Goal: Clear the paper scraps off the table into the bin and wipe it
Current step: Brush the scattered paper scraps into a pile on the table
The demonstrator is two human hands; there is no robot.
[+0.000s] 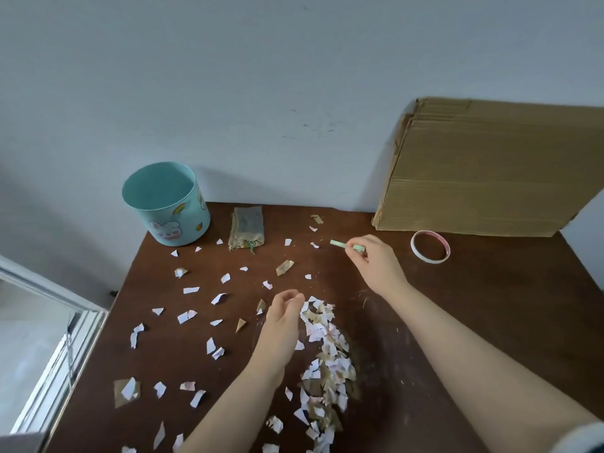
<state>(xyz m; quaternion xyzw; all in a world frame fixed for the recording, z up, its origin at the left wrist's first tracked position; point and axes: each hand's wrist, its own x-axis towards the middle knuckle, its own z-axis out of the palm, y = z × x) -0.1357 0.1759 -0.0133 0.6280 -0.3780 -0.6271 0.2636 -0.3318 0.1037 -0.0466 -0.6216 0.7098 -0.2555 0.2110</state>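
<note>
1. Mostly the paper scraps lie heaped mid-table (strays scatter leftward).
2. Left hand stands edge-on against the heap's left side, fingers loosely curved, gripping nothing.
3. Right hand, reached forward, pinches a green stick.
4. Bin stands at the far-left corner.

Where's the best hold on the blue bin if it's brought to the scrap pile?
The blue bin stands upright, mouth open, with the wall right behind it, so probably pinch its near rim over the edge, coming from above and the front.
</note>
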